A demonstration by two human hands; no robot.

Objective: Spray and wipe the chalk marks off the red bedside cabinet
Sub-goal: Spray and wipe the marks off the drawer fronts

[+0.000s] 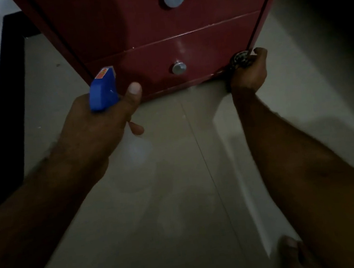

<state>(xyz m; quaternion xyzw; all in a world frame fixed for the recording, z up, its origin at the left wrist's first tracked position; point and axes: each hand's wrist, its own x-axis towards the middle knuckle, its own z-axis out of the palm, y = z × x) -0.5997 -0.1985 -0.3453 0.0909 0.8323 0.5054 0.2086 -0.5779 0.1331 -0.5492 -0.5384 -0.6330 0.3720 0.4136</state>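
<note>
Arms stretch forward. Left hand [101, 118], 10 o'clock, grips the blue spray bottle [101, 89], thumb raised; right hand [249, 70], 2 o'clock, clutches a dark cloth [239, 60] at the lower corner of the red cabinet [148, 27], 12 o'clock.

Bare forearms [287, 143], left hand [95, 121], right hand [250, 76].

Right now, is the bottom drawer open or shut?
Shut: the bottom drawer sits flush with the top drawer above it, with only a thin seam between them.
</note>
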